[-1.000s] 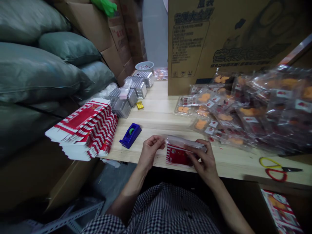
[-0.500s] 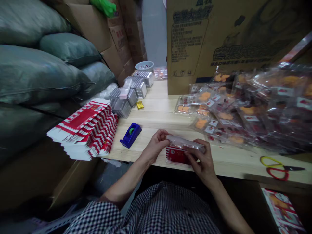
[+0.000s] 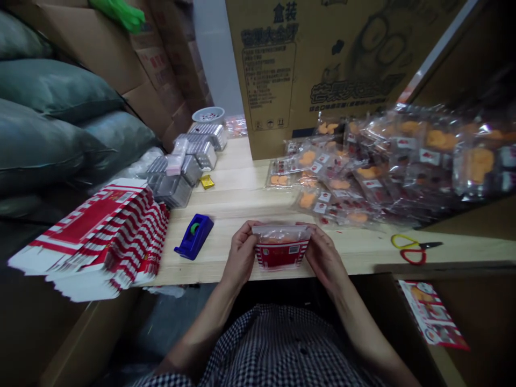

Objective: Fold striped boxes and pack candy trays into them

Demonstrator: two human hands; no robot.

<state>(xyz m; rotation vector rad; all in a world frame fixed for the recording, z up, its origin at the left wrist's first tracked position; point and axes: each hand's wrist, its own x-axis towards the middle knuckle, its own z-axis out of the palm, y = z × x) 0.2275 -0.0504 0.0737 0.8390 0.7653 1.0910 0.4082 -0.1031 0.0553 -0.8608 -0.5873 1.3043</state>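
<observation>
A clear plastic packet (image 3: 278, 233) with a red-and-white striped card (image 3: 281, 255) on its lower part is held upright near the table's front edge. My left hand (image 3: 242, 251) pinches its left upper corner between thumb and fingers. At the right upper corner my right hand (image 3: 322, 252) grips it the same way. Something orange shows faintly through the clear upper part. To the left of my hands lies a blue tape dispenser (image 3: 194, 236) with a green core.
Folded red-and-white cartons (image 3: 100, 226) and clear plastic boxes (image 3: 173, 188) stand left. Filled clear packets (image 3: 371, 177) are heaped right, before a large cardboard box (image 3: 274, 80). Scissors (image 3: 415, 247) lie at the front right. A yellow sachet (image 3: 207, 181) sits behind the dispenser.
My right hand has moved from the packet's front to its right upper corner, showing more of the striped card. The packet now faces me squarely. The camera view has shifted right.
</observation>
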